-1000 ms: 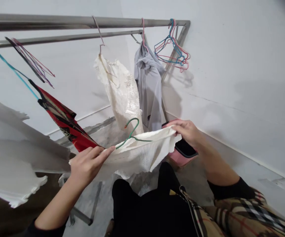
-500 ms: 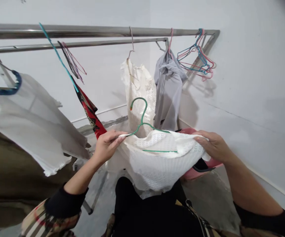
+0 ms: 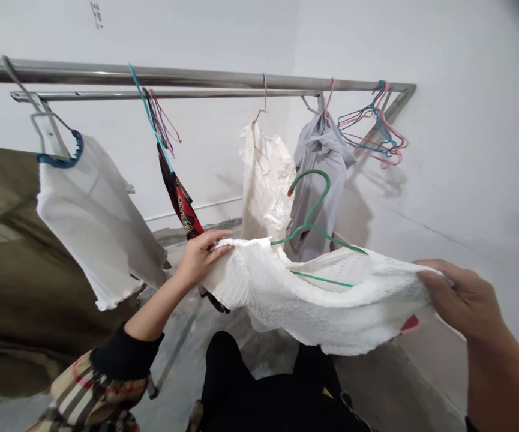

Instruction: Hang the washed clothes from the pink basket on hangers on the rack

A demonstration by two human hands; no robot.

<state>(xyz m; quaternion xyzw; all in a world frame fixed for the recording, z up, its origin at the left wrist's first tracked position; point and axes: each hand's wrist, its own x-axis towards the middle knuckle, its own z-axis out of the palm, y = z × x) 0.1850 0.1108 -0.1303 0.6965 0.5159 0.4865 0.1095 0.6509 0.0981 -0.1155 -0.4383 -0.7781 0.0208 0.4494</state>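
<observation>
A white knit top [image 3: 313, 318] is stretched out in front of me, with a green hanger [image 3: 306, 227] inside it. The hanger's hook and upper arms stick out of the neckline, and its bottom bar shows through the opening. My left hand [image 3: 200, 255] pinches the top's left shoulder edge between thumb and fingers. At the other side, my right hand [image 3: 461, 297] grips the right shoulder or sleeve end. The hanger's two arm ends are hidden by the fabric.
A metal rail [image 3: 223, 80] crosses above. On it hang a white garment with blue collar [image 3: 92, 198], a red-and-black garment [image 3: 182, 204], a cream lace garment [image 3: 270, 180], a grey garment [image 3: 315, 150] and several bare hangers [image 3: 376, 129]. Olive cloth [image 3: 25, 270] covers the left.
The top has been pulled wider, my right hand moving outward to the right. The hanger has shifted right. The rail sits lower and further right in view.
</observation>
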